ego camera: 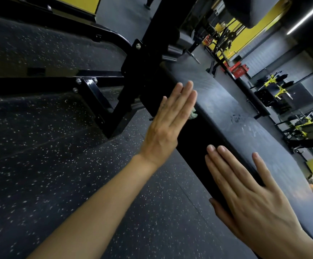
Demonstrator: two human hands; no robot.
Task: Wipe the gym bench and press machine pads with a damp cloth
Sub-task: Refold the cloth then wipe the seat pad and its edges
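Flat-palm wipe along the side of the bench pad (226, 109)

The left hand (167, 124) presses a pale green cloth (193, 114) against the pad's dark side face, its fingers (185, 92) straight and close together, gripping nothing, with only a corner of cloth showing past them; the right hand (250, 195) lies flat on the pad's near edge, fingers straight and spread, thumb down the side, holding nothing; the stroke likely goes best with even palm pressure, the whole cloth under the hand, and overlapping passes along the side, the right hand bracing; the pad's grey top shows faint streaks and smudges (237, 118); below are speckled rubber floor (58, 165) and a black bolted steel frame (99, 101); yellow machines (301, 126) stand beyond.
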